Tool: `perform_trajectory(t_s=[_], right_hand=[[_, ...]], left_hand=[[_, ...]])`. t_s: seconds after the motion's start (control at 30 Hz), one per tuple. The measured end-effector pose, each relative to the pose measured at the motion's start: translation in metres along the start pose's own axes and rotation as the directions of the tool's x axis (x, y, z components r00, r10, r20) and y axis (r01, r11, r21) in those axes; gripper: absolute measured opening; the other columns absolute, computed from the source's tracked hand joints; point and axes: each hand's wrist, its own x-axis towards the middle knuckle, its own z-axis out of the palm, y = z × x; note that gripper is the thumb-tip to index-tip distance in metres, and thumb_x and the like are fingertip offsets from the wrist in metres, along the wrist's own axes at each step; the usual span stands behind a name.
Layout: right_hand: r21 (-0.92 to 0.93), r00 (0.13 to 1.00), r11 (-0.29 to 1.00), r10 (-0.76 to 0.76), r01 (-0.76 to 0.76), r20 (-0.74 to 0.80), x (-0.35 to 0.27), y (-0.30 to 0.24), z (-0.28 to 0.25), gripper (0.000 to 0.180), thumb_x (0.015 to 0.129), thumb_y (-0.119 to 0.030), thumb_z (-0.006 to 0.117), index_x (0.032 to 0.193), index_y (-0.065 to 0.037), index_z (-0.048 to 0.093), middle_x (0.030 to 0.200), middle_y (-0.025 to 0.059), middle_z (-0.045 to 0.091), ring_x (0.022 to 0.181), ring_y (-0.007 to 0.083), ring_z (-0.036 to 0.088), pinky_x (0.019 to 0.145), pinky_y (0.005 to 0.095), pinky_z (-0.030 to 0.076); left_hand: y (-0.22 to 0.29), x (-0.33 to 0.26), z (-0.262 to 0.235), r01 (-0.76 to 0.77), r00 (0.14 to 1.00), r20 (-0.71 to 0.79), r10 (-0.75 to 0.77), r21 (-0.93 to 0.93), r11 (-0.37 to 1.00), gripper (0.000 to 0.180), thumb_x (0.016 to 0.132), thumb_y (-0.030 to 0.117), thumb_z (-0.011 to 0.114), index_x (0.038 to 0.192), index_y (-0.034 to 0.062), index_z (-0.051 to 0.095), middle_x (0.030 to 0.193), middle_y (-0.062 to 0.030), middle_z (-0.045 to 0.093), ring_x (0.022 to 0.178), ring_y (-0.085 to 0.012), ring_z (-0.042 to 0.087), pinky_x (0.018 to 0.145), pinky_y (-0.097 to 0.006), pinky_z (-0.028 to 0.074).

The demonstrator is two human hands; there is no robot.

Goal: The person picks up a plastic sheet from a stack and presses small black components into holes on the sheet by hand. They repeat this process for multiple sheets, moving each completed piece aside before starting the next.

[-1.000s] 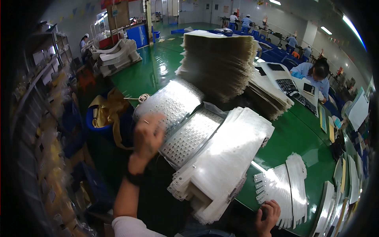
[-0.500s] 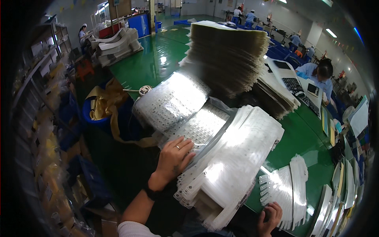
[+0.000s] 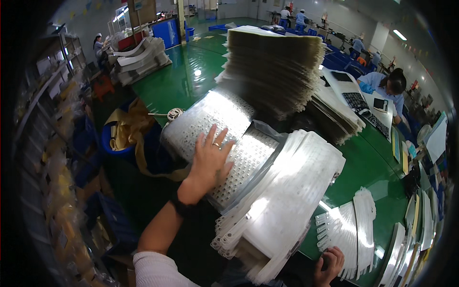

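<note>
My left hand [image 3: 210, 160] lies with its fingers spread across shiny sheets [image 3: 203, 128] covered in rows of small round dots, and holds nothing. A ring and a dark wristband show on it. Beside those sheets, to the right, a thick stack of translucent plastic sheets [image 3: 291, 182] leans across the table's near edge. At the lower right my right hand [image 3: 330, 267] has its fingers curled, with the thumb bent toward them; what is inside, if anything, is hidden. It is nearest to a fan of translucent strips [image 3: 342, 229] lying on the green table.
A tall sheet pile [image 3: 272, 67] stands behind. Left of the table is a blue bin [image 3: 126, 149] with yellowish ribbon. A roll of tape [image 3: 175, 114] sits near the dotted sheets. Keyboards [image 3: 377, 123] and a person in blue [image 3: 382, 86] are at right; shelving [image 3: 43, 95] lines the left.
My left hand has moved up and away from me over the dotted sheets, and its fingers have spread. My right hand has barely moved.
</note>
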Motion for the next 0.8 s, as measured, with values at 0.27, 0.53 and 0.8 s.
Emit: perform_trajectory(t_s=[0.27, 0.53, 0.8], right_hand=[[-0.012, 0.999, 0.999, 0.036, -0.036, 0.02, -0.006, 0.004, 0.004, 0.017, 0.082, -0.014, 0.065, 0.094, -0.004, 0.062, 0.105, 0.0171, 0.062, 0.106, 0.0383, 0.058, 0.093, 0.0477, 0.044], [-0.003, 0.999, 0.999, 0.045, -0.045, -0.003, -0.002, -0.002, 0.002, 0.016, 0.084, -0.014, 0.067, 0.096, -0.005, 0.064, 0.106, 0.0157, 0.064, 0.103, 0.0371, 0.06, 0.091, 0.0461, 0.046], [0.004, 0.999, 0.999, 0.036, -0.036, -0.011, 0.0, -0.002, 0.002, 0.016, 0.085, -0.014, 0.067, 0.097, -0.004, 0.064, 0.106, 0.0163, 0.064, 0.103, 0.0377, 0.06, 0.09, 0.0463, 0.046]], left_hand=[[-0.039, 0.015, -0.009, 0.252, 0.968, 0.017, -0.252, -0.013, 0.968, 0.059, 0.076, 0.034, 0.073, 0.126, 0.0072, 0.058, 0.143, -0.0201, 0.045, 0.132, -0.0363, 0.041, 0.104, -0.052, 0.031], [-0.045, 0.019, -0.003, 0.229, 0.973, -0.047, -0.225, 0.111, 0.967, 0.074, 0.072, 0.049, 0.076, 0.126, 0.0032, 0.056, 0.144, -0.0238, 0.042, 0.133, -0.0425, 0.036, 0.106, -0.055, 0.027], [-0.07, 0.032, 0.001, 0.321, 0.946, -0.063, -0.319, 0.033, 0.946, 0.094, 0.067, 0.058, 0.076, 0.137, 0.0032, 0.046, 0.149, -0.0261, 0.034, 0.134, -0.0437, 0.035, 0.105, -0.059, 0.027]])
